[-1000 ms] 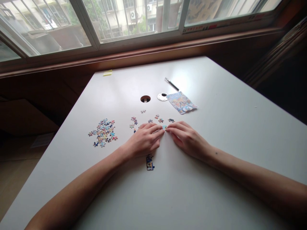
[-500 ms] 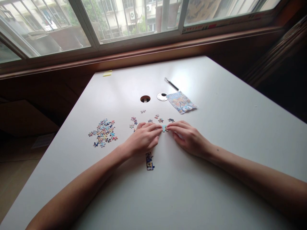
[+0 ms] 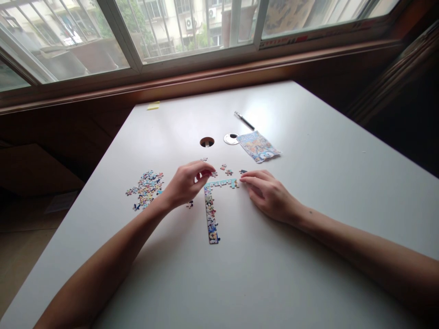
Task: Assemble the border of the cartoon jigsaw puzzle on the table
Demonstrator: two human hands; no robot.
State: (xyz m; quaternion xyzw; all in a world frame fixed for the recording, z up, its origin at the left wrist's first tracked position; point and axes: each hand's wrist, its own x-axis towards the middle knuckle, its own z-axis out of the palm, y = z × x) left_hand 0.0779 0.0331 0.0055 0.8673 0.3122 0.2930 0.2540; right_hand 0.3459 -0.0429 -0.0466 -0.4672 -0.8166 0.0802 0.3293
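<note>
Joined jigsaw pieces form an L-shaped puzzle border [image 3: 210,208] on the table, its light-blue top row ending near my right hand. My left hand [image 3: 187,183] is raised over the border's upper left corner. Its fingers are bent with the thumb apart, and no piece shows between them. A loose puzzle piece [image 3: 214,174] lies just by its fingertips. My right hand [image 3: 269,192] rests on the table with fingers stretched toward the row's right end, holding nothing visible. A dark puzzle piece [image 3: 243,172] lies just beyond its fingertips. My left hand partly hides other loose pieces.
A pile of puzzle pieces [image 3: 146,189] lies on the left of the white table [image 3: 274,278]. Behind the border are a printed picture sheet [image 3: 259,147], a pen [image 3: 244,120], a round cover [image 3: 230,138] and a cable hole [image 3: 206,142]. A yellow note [image 3: 153,105] sticks at the far edge.
My left hand has moved left and lifted away from the light-blue row, uncovering the corner and left side of the border. The right hand has barely moved, its fingers now just off the row.
</note>
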